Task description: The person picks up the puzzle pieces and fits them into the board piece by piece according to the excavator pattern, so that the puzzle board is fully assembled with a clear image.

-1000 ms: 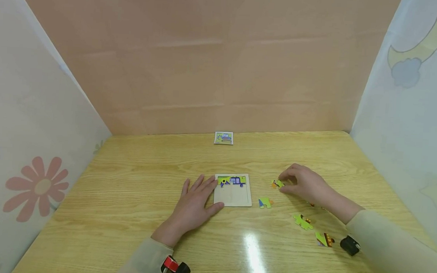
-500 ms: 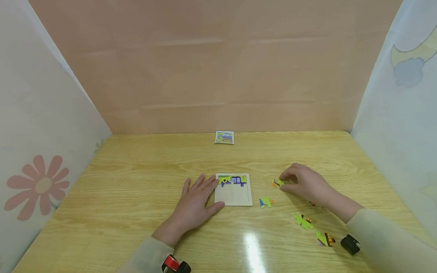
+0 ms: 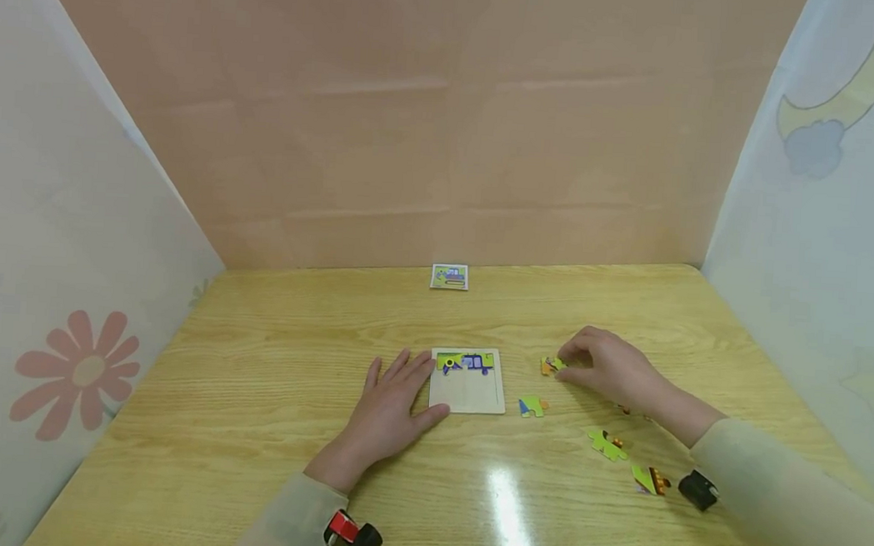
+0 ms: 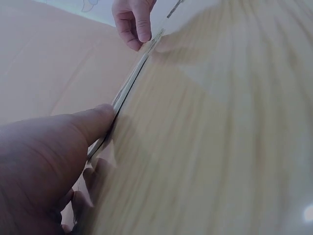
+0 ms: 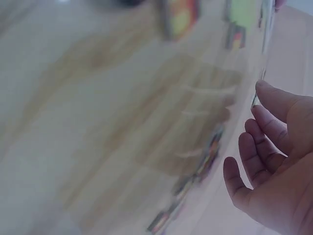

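Right now the right hand (image 3: 611, 369) pinches a small green-and-orange puzzle piece (image 3: 551, 365) between thumb and forefinger, just off the right side of the puzzle tray (image 3: 467, 396). That piece is at table level, apart from the tray; whether it touches the wood I cannot tell. In the right wrist view the thumb and index tips come together at a thin edge, while the other fingers curve loosely below.

The left hand (image 3: 383, 416) lies with its fingers spread and relaxed — index fingertip at the tray's left edge, thumb at its near left corner — touching the frame rather than clasping it. The tray itself sits flat, roughly mid-table. Along its far side lies a fitted strip (image 3: 477, 362) in yellow-green and blue (part of a vehicle picture, by the look of it), with pale wood showing nearer the person.

A green piece (image 3: 532, 407) with blue and orange parts lies just right of the tray's near corner. Farther right, toward the person, are a lime piece (image 3: 607, 445) and a green-and-brown piece (image 3: 648, 480), near each other; something small and reddish shows beside the right forearm, too hidden to make out. A small picture card (image 3: 449, 277) lies at the far edge of the wooden table (image 3: 290, 339), before the pinkish-brown backdrop (image 3: 415, 138).
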{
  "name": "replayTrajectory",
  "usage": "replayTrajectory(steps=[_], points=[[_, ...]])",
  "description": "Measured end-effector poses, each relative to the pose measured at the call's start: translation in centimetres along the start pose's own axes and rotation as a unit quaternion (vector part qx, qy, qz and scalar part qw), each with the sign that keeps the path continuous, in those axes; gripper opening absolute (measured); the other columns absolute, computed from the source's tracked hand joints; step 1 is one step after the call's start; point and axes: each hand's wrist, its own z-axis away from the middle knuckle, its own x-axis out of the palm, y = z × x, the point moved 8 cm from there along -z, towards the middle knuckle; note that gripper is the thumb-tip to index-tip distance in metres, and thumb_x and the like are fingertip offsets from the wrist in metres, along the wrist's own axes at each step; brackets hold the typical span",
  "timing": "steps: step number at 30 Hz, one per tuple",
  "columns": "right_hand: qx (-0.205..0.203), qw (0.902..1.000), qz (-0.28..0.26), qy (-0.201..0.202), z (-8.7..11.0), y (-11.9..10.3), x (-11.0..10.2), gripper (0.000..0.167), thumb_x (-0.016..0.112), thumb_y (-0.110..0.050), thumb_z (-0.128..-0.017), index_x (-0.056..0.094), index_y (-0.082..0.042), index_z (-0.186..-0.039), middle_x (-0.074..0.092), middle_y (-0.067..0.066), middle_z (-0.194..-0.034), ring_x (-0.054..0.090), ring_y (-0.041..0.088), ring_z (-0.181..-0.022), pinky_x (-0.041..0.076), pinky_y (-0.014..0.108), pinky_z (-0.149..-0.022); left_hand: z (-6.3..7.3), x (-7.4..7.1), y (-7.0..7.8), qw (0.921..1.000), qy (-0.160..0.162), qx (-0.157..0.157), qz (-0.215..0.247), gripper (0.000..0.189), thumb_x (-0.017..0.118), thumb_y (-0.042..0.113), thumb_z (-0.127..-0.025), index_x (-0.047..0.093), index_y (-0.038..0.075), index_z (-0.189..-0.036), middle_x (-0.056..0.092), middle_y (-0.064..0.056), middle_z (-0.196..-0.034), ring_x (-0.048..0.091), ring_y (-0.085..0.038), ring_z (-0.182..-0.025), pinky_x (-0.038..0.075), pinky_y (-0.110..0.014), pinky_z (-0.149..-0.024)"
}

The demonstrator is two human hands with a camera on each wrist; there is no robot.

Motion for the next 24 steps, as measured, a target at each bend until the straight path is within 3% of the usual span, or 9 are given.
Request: replayTrajectory(steps=[6, 14, 24], points=[[-0.004, 0.9998, -0.014, 0.01, -0.7, -2.2, -0.1, 0.023, 0.086, -0.023, -0.099, 0.081, -0.009, -0.116, 0.073, 0.002, -0.115, 0.071, 0.031, -0.111, 0.06, 0.056, -0.094, 0.0, -0.1, -0.1, 1.0, -0.001, -0.003, 0.007, 0.077, 0.068, 0.052, -0.109, 0.046, 0.01, -0.169, 0.039, -0.007, -0.176, 0.023, -0.036, -0.167, 0.001, -0.065, -0.134], [-0.019, 0.9992, -0.034, 0.001, -2.3, -5.8, 1.7, 0.023, 0.086, -0.024, -0.099, 0.081, -0.01, -0.117, 0.073, 0.003, -0.119, 0.069, 0.032, -0.115, 0.06, 0.055, -0.095, -0.1, 0.1, -0.1, 1.0, 0.0, -0.002, -0.001, 0.077, 0.069, 0.052, -0.108, 0.046, 0.01, -0.169, 0.04, -0.007, -0.176, 0.024, -0.036, -0.167, 0.002, -0.065, -0.134], [-0.062, 0.9981, -0.002, 0.005, -4.5, -10.2, 4.1, 0.02, 0.091, -0.025, -0.095, 0.084, -0.013, -0.111, 0.073, 0.0, -0.114, 0.069, 0.028, -0.108, 0.062, 0.047, -0.089, -0.1, -0.1, 0.1, 1.0, 0.001, 0.003, -0.005, 0.076, 0.068, 0.051, -0.109, 0.046, 0.009, -0.169, 0.04, -0.008, -0.176, 0.025, -0.037, -0.166, 0.004, -0.067, -0.133]])
